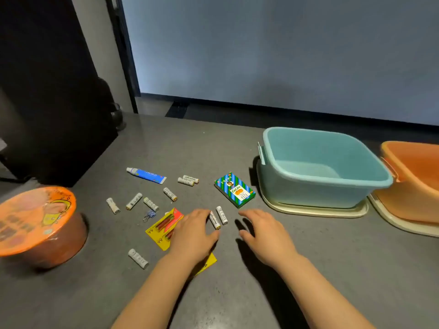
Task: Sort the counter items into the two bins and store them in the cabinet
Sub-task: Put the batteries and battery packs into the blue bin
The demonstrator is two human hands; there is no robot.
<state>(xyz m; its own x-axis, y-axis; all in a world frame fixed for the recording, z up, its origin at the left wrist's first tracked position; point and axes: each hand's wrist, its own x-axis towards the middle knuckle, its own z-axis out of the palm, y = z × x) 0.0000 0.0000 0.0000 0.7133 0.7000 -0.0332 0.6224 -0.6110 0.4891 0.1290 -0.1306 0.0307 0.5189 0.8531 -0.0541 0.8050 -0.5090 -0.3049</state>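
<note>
1. The left hand (192,233) lies low over the grey surface (308,269), palm down, above a yellow battery card (164,225). Its fingers are loosely curved and its fingertips touch the near battery of a pair (218,217). It does not close around anything.
2. The right hand (263,230) hovers just right of this pair, with fingers spread and relaxed, and it holds nothing.
3. The two batteries of the pair lie side by side. Their long axes run from far-left to near-right.
4. Other loose batteries lie to the left: a pair by the tube (188,180), one single (170,194), three in a row (133,202) and one near the front edge (138,258). Each points in a different direction.
5. A blue tube (146,175) lies flat, with its cap pointing to the left. A small binder clip (149,216) lies just beside the yellow card.
6. A green striped box (235,189) lies flat and is turned diagonally, between the batteries and the bins.
7. The teal bin (316,186) stands on a cream lid, and nothing is visible inside it. The orange bin (413,181) touches its right side, also on a cream lid; its inside is only partly in view.
8. An orange lidded bowl (38,219) stands at the far left.
</note>
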